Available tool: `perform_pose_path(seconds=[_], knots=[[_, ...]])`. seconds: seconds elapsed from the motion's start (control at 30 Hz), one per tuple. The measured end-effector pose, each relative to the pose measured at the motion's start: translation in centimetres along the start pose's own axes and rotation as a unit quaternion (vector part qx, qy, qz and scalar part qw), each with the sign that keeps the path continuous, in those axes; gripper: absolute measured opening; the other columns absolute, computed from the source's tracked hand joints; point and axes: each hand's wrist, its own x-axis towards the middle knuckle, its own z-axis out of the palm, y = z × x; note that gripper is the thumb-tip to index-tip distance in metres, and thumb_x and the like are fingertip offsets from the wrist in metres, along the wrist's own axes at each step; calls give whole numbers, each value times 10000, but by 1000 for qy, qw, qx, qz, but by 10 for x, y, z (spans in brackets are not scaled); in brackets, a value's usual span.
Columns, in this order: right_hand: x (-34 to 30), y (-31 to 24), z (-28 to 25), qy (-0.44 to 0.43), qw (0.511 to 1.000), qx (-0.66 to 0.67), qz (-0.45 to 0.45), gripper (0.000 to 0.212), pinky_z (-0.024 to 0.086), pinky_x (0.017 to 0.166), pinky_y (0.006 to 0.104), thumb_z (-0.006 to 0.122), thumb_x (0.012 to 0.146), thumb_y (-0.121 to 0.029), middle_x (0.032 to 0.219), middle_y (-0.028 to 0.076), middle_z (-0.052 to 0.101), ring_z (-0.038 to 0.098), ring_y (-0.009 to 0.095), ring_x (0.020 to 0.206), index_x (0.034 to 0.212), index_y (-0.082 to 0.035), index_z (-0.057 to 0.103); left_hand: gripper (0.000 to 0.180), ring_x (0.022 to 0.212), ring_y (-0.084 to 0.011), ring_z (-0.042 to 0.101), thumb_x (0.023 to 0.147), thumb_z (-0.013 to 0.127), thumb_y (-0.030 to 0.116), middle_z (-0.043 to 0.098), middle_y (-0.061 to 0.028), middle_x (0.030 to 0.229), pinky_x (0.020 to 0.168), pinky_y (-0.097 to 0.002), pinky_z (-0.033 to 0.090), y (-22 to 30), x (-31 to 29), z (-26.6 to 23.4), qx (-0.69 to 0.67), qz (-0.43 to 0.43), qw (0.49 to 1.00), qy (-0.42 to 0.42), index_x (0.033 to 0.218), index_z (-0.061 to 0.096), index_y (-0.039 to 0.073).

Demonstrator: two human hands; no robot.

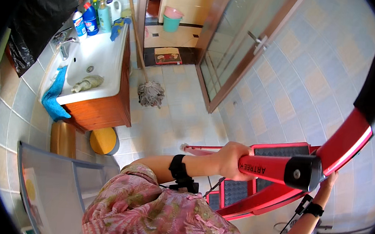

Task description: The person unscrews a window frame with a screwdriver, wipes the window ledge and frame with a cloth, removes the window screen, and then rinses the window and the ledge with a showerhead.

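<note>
A red stepladder (274, 200) with dark grey ridged treads and a black padded top bar stands tilted in front of me at the right. My left hand (232, 160) is closed around one of its red rails, left of the black joint cap. On the far side of the frame, my right hand (331, 179) grips the ladder near that joint; its fingers are mostly hidden by the red rail. Both wrists wear black straps.
At the left stands a white sink (99, 60) on a wooden cabinet, with bottles, a blue towel (54, 96) and a greyish cloth. A mop (150, 93) leans beside it. Ahead are an open glass door (239, 37) and a doorway with buckets. A yellow-topped stool (103, 141) sits below the sink.
</note>
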Motion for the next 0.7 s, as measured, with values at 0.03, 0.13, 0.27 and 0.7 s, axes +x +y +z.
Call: perform_pose_path(seconds=[0.03, 0.13, 0.27, 0.7], knots=[[12, -1, 24, -26, 1000, -10, 3, 320, 489, 636, 300, 541, 794, -170, 905, 120, 591, 589, 198, 758, 1044, 28, 522, 316, 527, -233, 547, 521, 766, 220, 531, -80, 577, 481, -293, 412, -6, 6, -24, 5, 16, 1000, 23, 642, 515, 73], [29, 6, 91, -107, 984, 106, 98, 409, 492, 715, 352, 527, 767, -124, 1024, 158, 554, 577, 242, 860, 1116, 75, 454, 328, 498, -266, 524, 541, 746, 268, 493, -75, 532, 449, -321, 398, -22, 19, -90, 23, 55, 995, 78, 605, 479, 89], [29, 28, 183, -99, 985, 93, 109, 408, 491, 719, 353, 536, 766, -121, 1030, 158, 551, 575, 242, 863, 1114, 75, 456, 291, 487, -276, 506, 525, 725, 235, 489, -82, 532, 445, -323, 396, -38, 35, -184, 126, 76, 978, 145, 615, 497, 79], [149, 19, 560, -210, 959, 191, 7, 406, 489, 731, 354, 567, 762, -111, 1048, 157, 541, 570, 244, 874, 1107, 76, 463, 344, 577, -284, 554, 446, 696, 233, 560, -78, 618, 511, -335, 438, -109, 71, -359, 296, 53, 926, 230, 728, 560, 90]])
